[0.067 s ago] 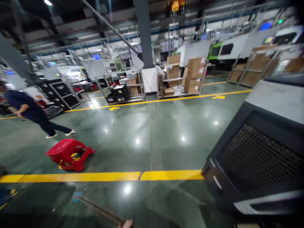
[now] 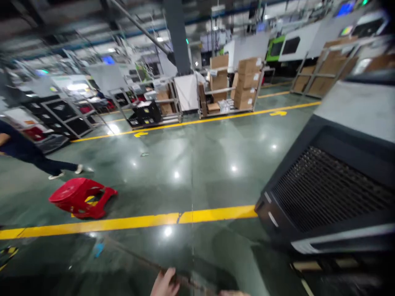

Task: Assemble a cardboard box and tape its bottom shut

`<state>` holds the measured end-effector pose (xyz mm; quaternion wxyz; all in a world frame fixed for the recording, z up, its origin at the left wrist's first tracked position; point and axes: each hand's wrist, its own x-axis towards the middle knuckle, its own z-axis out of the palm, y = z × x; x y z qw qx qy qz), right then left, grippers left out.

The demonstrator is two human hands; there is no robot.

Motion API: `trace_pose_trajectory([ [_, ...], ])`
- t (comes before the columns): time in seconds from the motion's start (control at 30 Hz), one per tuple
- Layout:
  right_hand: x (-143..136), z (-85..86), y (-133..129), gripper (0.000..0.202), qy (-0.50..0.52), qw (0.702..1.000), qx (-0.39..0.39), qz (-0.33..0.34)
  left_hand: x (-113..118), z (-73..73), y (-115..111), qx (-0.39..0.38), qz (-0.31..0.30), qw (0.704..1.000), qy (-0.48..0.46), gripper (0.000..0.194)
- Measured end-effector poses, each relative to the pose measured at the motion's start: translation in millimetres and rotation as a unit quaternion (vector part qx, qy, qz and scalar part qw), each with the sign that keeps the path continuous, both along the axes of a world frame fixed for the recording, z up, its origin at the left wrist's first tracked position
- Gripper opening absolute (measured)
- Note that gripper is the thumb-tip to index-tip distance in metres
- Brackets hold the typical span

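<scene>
Open green floor (image 2: 197, 164) stretches ahead; a dark machine (image 2: 327, 193) crowds 3 o'clock, a tipped red stool (image 2: 80, 197) lies at 9. At 6, the left hand (image 2: 165, 283) grasps a thin blurred stick (image 2: 135, 257); the right hand (image 2: 233, 293) barely shows, grip unclear.

A factory floor: polished green concrete with yellow lane lines (image 2: 129, 222), racks of cardboard boxes (image 2: 243, 82) at 12 o'clock, black crates (image 2: 145, 113) at 11, large machines (image 2: 296, 43) at 1 o'clock.
</scene>
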<state>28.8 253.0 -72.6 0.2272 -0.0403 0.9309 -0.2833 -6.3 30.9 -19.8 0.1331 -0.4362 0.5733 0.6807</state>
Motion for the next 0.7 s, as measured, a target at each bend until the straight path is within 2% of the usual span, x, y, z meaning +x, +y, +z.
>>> trace_pose_trajectory([
  [0.1, 5, -21.9, 25, 0.023, -0.045, 0.998, 0.014, -0.036, -28, -30.4, 40, 0.008, -0.033, 0.999, 0.006, 0.05],
  [0.17, -4, -29.7, 34, 0.026, -0.06, 0.996, 0.026, -0.059, -54, -48.6, 66, 0.006, -0.05, 0.999, 0.021, 0.061],
  [0.3, -45, -42.6, 39, 0.032, -0.068, 0.992, 0.042, -0.099, -97, -81.7, 113, 0.023, -0.101, 0.993, 0.063, 0.076],
  [0.37, -69, -58.9, 41, 0.034, -0.079, 0.988, 0.042, -0.122, -111, -104.2, 132, 0.048, -0.131, 0.988, 0.065, 0.081],
  [0.43, -88, -83.2, 47, 0.034, -0.1, 0.984, 0.03, -0.141, -122, -131.9, 145, 0.071, -0.156, 0.984, 0.047, 0.087],
  [0.5, -99, -109.0, 58, 0.036, -0.127, 0.981, -0.006, -0.148, -132, -159.2, 153, 0.094, -0.177, 0.979, 0.025, 0.092],
  [0.57, -102, -129.1, 73, 0.042, -0.16, 0.974, -0.072, -0.143, -140, -180.1, 159, 0.12, -0.197, 0.973, 0.016, 0.093],
  [0.63, -101, -140.3, 90, 0.052, -0.193, 0.959, -0.151, -0.14, -146, -192.3, 162, 0.141, -0.213, 0.967, 0.018, 0.091],
  [0.7, -98, -144.0, 107, 0.058, -0.215, 0.941, -0.211, -0.155, -149, -196.8, 163, 0.147, -0.223, 0.963, 0.021, 0.088],
])
